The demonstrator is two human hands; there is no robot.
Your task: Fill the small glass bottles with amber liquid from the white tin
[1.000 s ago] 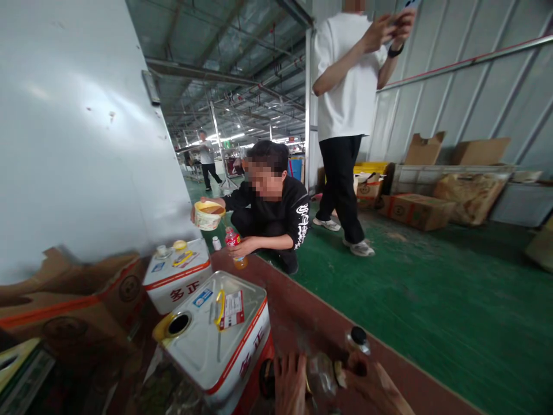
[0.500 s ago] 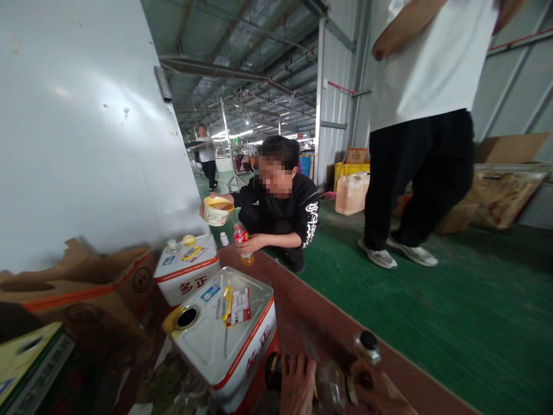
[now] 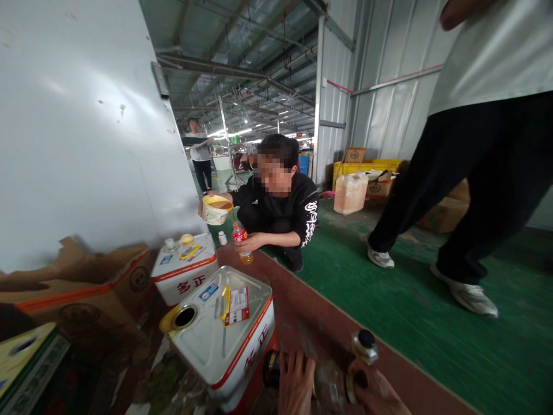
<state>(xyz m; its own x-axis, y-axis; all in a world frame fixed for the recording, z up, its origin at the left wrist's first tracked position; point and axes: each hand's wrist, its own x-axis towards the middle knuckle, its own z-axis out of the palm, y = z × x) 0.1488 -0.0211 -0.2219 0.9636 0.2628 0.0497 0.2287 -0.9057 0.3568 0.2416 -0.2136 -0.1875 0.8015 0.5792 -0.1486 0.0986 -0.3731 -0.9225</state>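
One white-shirted person (image 3: 488,66) has moved rightward; a clear glass jar (image 3: 332,381) lies sideways between left hand (image 3: 298,380), fingers clasping a dark shiny cylinder (image 3: 271,369), and right hand (image 3: 374,389), fingers grasping the jar's yellowish rim (image 3: 350,386).

green floor (image 3: 337,276) | ribbed metal wall (image 3: 389,115), right | smooth pale panel (image 3: 64,173), left | beamed ceiling (image 3: 216,40), strip lights (image 3: 245,131)

The front square tin (image 3: 216,340) is showing smooth, glossy metal. The carton (image 3: 82,314) is presenting matt cardboard with rough edges. The wall panel (image 3: 86,144) is reflecting glossily. The jar (image 3: 330,383) is appearing transparent.
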